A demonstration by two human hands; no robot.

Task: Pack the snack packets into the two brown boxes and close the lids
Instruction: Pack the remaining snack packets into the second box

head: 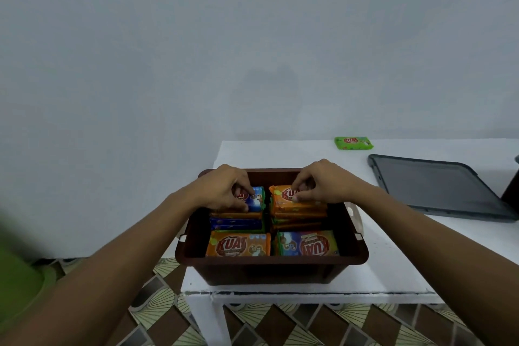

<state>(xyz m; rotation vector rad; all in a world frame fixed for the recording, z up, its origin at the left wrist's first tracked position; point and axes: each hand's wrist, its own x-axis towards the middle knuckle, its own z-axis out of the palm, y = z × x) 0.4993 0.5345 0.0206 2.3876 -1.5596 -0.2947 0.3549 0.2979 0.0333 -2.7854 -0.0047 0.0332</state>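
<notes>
A brown box [269, 264] stands open at the near left corner of the white table [393, 267], filled with several snack packets in stacks. My left hand [224, 191] pinches a blue packet [257, 199] on the far left stack. On the far right stack, my right hand [320, 185] grips an orange packet [297, 203]. An orange packet [238, 244] and a blue-and-yellow packet [307, 243] lie flat in the near half. One green packet [353, 143] lies alone on the table at the back. Only a dark edge [512, 194] shows at the far right; what it is I cannot tell.
A grey lid [438, 188] lies flat on the table to the right of the box. The pale wall rises behind the table. Patterned floor tiles [168, 303] show below, and a blurred green shape [16, 275] sits at the left edge.
</notes>
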